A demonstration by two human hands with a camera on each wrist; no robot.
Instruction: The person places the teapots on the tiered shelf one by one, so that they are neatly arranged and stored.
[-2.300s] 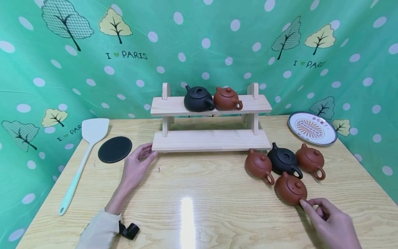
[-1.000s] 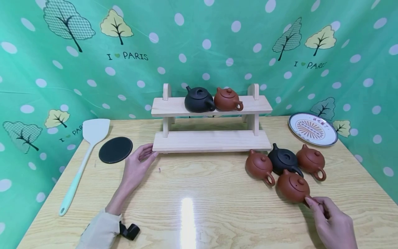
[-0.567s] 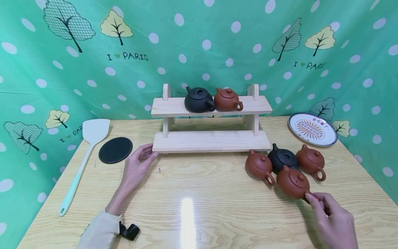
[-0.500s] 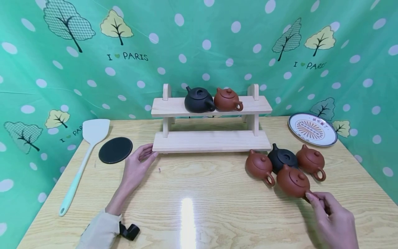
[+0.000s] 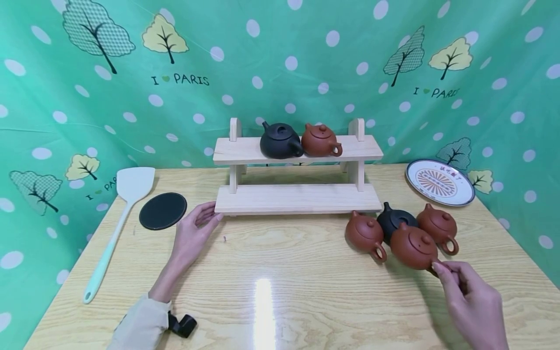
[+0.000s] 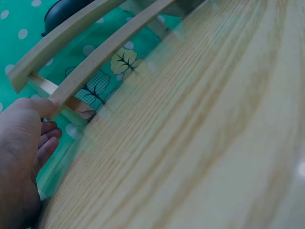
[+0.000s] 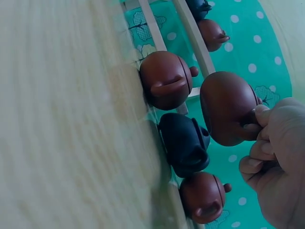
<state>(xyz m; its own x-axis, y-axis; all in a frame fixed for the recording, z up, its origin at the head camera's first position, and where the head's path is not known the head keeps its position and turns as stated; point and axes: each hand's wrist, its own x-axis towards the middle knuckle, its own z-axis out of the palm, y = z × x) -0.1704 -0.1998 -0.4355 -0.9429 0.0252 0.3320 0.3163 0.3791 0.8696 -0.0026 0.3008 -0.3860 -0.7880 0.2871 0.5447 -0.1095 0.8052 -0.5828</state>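
Note:
My right hand [image 5: 474, 299] pinches the handle of a reddish-brown teapot [image 5: 413, 247]. The right wrist view shows this teapot [image 7: 228, 109] raised off the tabletop, its handle between thumb and fingers. In the head view it overlaps a black teapot [image 5: 393, 221] behind it. Brown teapots stand to the left [image 5: 364, 233] and right [image 5: 436, 224] of the black one. My left hand [image 5: 194, 231] holds the left end of a two-tier wooden shelf [image 5: 297, 198] at its lower board, the thumb on the board's edge in the left wrist view. That lower board bears nothing.
On the upper board sit a black teapot [image 5: 280, 141] and a brown teapot [image 5: 321, 140]. A patterned plate [image 5: 455, 192] lies at the back right. To the left are a round black mat [image 5: 163, 211] and a white spatula [image 5: 133, 183]. A green curtain [image 5: 280, 63] hangs behind.
My right hand has lifted the brown teapot off the table and carried it slightly forward, so it covers part of the black teapot behind. My left hand stays at the shelf.

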